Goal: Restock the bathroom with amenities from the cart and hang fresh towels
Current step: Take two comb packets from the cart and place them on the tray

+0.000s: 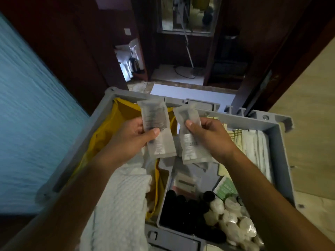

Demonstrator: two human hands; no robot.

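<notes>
Both hands (174,134) each pinching a sachet (155,127) above grey cart (279,142), dim wood-panelled doorway (181,51) beyond.

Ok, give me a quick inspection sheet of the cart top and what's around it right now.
Surface: grey cart, tray compartments full.
Job's things: two clear sachets, one per hand; white towels on the yellow bag.
Clutter: black caps, white round soaps, paper packets.
Grips: left hand and right hand each pinch a sachet.
Cables: dark cord on the floor ahead.
Surroundings: kettle, dark wooden doorway.
</notes>
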